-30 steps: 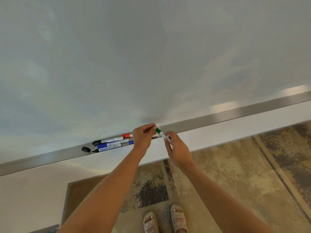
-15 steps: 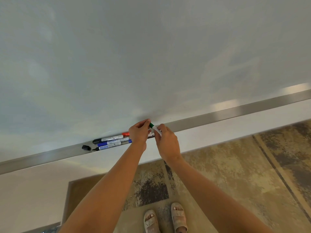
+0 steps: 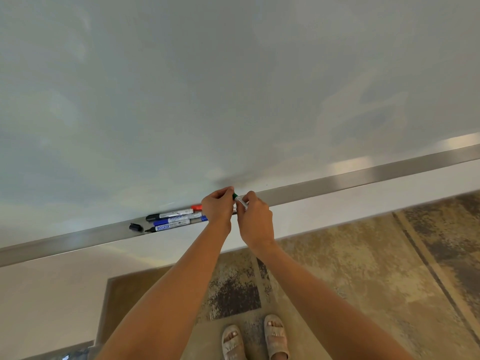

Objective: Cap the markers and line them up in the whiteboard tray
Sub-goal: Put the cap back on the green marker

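A mottled carpet (image 3: 363, 268) lies beneath two sandalled feet (image 3: 255, 339).

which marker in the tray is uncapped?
The front blue-labelled marker, nearest the tray edge: its bare tip points left toward the loose black cap.

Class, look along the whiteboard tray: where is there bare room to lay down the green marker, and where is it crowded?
Bare tray runs right of the right hand to the picture's edge, and left of the loose black cap. It is crowded between that cap and the left hand, where the black marker and blue markers lie together. Both hands hold the green marker.
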